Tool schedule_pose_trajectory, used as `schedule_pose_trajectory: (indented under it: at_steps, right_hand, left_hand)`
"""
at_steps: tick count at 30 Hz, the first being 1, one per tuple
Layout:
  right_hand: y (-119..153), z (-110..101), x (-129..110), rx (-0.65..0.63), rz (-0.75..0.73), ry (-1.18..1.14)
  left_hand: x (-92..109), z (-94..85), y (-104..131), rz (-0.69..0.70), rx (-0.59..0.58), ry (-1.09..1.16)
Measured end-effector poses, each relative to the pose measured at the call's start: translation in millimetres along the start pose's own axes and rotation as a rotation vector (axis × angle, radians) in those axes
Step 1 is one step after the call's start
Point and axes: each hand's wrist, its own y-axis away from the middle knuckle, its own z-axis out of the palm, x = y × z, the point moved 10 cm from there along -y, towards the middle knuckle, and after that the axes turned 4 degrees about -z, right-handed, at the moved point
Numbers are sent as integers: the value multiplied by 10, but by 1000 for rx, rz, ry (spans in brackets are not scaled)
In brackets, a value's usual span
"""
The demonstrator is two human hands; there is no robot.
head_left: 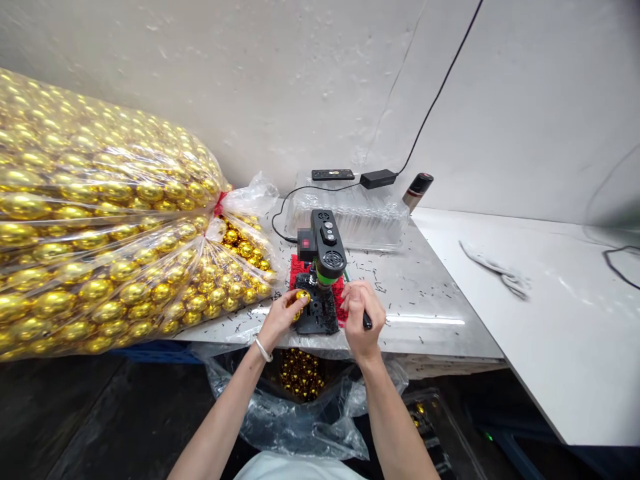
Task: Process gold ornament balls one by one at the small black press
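Observation:
At the left edge of the black base plate, my left hand is closed, with a shiny gold ball between thumb and fingers. More gold shows just under those fingertips; whether it is a second ball I cannot tell. My right hand wraps round a black lever handle, only its end showing. Between both hands stands a small black machine with round vents, buttons and a green ring low on its head. Its lower tip is partly hidden. A red mat lies beneath the base.
A huge clear bag of gold balls fills the left. Below the table edge, an open plastic bag holds gold balls. Behind the machine are a clear box, a power adapter, a remote control and a bottle.

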Motion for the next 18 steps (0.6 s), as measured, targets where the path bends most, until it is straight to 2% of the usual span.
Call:
schedule_pose_trajectory:
  at_steps: [4,10,14,18]
  right_hand:
    - [14,5,-16,-21,-22,9]
    - [31,8,-25,-27,-28,33]
    - [30,7,-27,-31,-19,29]
    - [88,11,-13,-45,-32,15]
  left_hand:
    - [94,123,-64,216,24,-418]
    - [294,346,60,448,-26,-891]
    - [312,461,65,452,-34,-1027]
    - [305,462,55,412,12,-1060]
